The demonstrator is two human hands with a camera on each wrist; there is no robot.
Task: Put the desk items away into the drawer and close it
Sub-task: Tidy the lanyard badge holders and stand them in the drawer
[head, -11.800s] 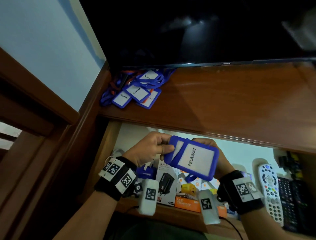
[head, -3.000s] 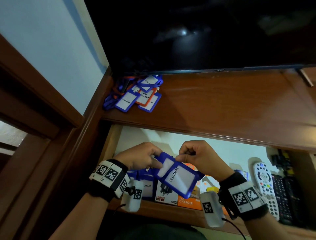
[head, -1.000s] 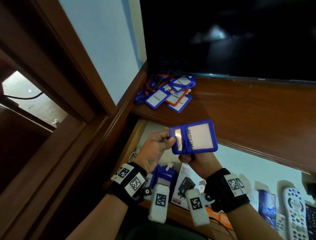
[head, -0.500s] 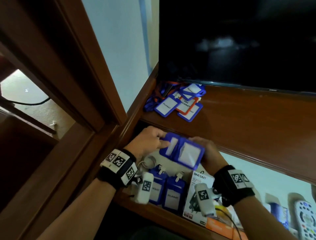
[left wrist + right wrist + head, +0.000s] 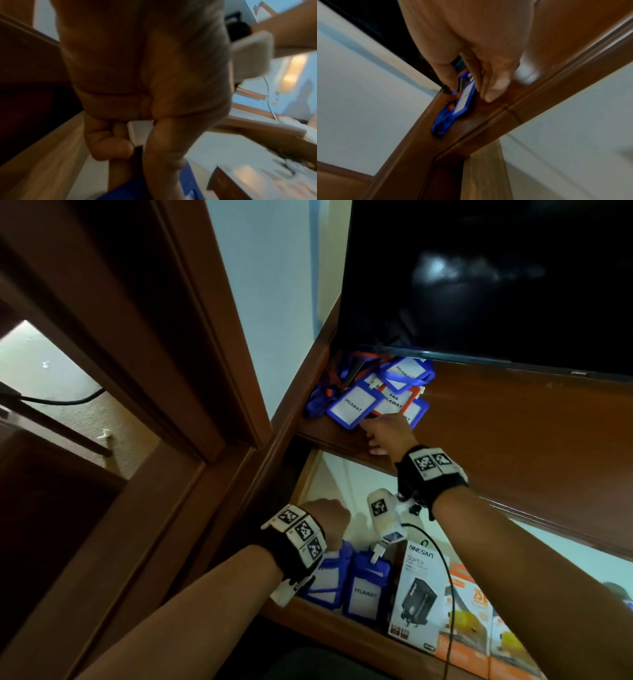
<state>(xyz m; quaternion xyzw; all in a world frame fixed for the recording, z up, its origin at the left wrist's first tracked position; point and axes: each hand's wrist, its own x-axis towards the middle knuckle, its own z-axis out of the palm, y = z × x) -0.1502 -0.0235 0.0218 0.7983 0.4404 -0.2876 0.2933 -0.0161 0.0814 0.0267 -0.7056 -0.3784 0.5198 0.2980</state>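
A pile of blue and orange badge holders (image 5: 380,395) with lanyards lies in the desk's back left corner. My right hand (image 5: 385,433) reaches into it. Its thumb (image 5: 447,77) and forefinger stand straight on either side of a blue holder (image 5: 464,102), and its middle finger rests on the wood. My left hand (image 5: 329,515) is down in the open drawer (image 5: 308,474), fingers curled round the white clip (image 5: 139,132) of a blue badge holder (image 5: 171,189). Two more blue holders (image 5: 364,590) lie at the drawer's front left.
A black-and-white charger box (image 5: 416,590) and orange boxes (image 5: 469,611) fill the drawer's front. A dark TV screen (image 5: 479,285) hangs over the wooden desk top (image 5: 513,440). A wooden door frame (image 5: 154,337) stands close at the left.
My right hand has let go of the blue badge holder and gone up to the pile on the desk. My left hand has lowered that holder into the drawer. The camera has turned left.
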